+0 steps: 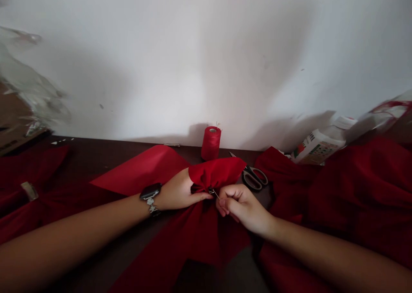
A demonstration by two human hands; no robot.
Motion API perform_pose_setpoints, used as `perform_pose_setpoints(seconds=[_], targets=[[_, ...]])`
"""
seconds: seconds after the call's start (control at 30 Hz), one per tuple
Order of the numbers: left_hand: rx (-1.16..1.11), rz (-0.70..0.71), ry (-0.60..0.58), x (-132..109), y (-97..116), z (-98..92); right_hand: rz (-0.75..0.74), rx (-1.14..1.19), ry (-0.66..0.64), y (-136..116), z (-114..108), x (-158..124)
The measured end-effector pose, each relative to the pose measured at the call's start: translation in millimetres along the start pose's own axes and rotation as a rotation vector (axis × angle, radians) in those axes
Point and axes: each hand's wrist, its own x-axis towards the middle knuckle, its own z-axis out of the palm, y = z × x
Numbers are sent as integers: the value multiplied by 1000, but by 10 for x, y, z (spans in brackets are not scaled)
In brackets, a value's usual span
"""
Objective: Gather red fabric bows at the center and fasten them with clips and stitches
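My left hand point(182, 192) is closed on a gathered red fabric bow point(219, 170), its thumb along the pinched middle and its fingers hidden behind the cloth. At that middle sits a small dark metal piece point(210, 191), too small to make out. My right hand point(241, 205) pinches a thin needle-like metal pin point(216, 194) between thumb and forefinger, its tip close to the metal piece. Long red fabric tails point(199, 237) hang below the bow towards me. A watch point(150, 191) and a bracelet are on my left wrist.
Behind the bow, a red thread spool point(210, 145) with pins in its top stands by the wall. Scissors point(255, 178) lie to its right. More red fabric point(360, 190) and a tilted white bottle point(322, 143) are at right. Another red bow with a clip point(29, 191) lies left.
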Motion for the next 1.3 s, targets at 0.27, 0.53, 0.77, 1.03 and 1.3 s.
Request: perform_pose_setpoints(seconds=[0.27,0.53,0.77,1.03,1.3], targets=[[-75,18,-48,18,-22,-27,-84,-33,10,-19,-23,3],[-51,34,-82,9,-30,-35,-68,-67,-43,-42,-31,-12],[-70,47,-81,12,-16,-42,-56,-85,-58,-56,-49,-22],[-35,73,-62,10,-24,-38,-96,-148,-79,-50,-47,-21],[-3,94,-3,-18,-27,-24,-199,-293,-27,-5,4,-69]])
